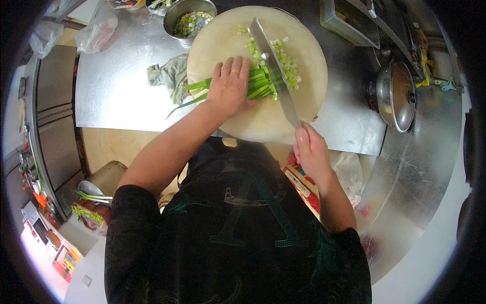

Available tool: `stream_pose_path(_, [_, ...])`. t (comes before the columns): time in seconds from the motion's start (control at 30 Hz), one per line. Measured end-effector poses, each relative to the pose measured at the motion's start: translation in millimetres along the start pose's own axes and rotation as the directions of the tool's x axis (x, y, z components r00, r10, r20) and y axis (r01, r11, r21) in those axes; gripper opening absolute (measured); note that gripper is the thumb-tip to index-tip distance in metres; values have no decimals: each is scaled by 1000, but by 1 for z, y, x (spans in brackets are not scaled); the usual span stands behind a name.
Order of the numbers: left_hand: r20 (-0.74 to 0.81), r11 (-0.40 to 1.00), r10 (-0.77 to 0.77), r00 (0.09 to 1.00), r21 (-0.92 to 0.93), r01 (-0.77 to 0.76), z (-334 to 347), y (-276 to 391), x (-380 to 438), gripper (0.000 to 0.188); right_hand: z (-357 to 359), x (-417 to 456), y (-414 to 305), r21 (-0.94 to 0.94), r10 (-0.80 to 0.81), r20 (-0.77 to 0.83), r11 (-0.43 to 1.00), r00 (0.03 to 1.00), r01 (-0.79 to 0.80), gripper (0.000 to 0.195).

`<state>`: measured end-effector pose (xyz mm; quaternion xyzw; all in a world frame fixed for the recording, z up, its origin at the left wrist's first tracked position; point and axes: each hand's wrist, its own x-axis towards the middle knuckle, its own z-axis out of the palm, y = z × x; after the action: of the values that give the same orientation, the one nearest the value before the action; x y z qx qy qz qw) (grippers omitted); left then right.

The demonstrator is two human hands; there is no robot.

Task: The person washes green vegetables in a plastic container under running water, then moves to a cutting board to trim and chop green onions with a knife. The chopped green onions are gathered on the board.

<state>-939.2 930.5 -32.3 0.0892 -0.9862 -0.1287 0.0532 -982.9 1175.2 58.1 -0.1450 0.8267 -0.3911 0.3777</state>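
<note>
My left hand (229, 87) lies over a bunch of green onions (260, 85), fingers pointing away from me, and holds it down on a round cutting board (309, 45). A ring sits on one finger. The long green tops stick out to the left, past the board's edge. In my right hand (313, 150) is the handle of a broad kitchen knife (281, 85). Its blade slants up and left across the board, at the right ends of the bunch. Chopped green onion (290, 68) is scattered right of the blade and behind it.
A metal bowl (168, 27) with chopped greens stands behind the board on the left. A crumpled cloth (171, 78) lies beside the board on the steel table (110, 79). To the right are a lidded pan (402, 95) and a grey container (351, 32).
</note>
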Motion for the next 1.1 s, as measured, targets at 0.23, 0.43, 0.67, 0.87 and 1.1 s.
stream_pose_path(0.23, [147, 999, 1, 989, -47, 6, -3, -7, -14, 93, -15, -36, -17, -64, 262, 112, 964, 958, -256, 41])
stream_pose_path(0.43, [128, 996, 50, 991, -76, -40, -1, -10, -16, 85, -4, 5, 12, -180, 108, 98, 980, 989, -89, 40])
stream_pose_path(0.67, [123, 990, 96, 988, -110, -83, -4, -6, -19, 84, 14, 63, -21, -158, 47, 26, 987, 999, -42, 39])
stream_pose_path(0.87, [84, 992, 5, 996, -128, 6, 10, -7, -14, 90, -8, -23, -18, -102, 139, 60, 986, 988, -133, 40])
stream_pose_path(1.1, [139, 997, 11, 990, -72, -1, 6, -2, -16, 89, 4, -5, 13, -144, 97, 104, 986, 990, -82, 38])
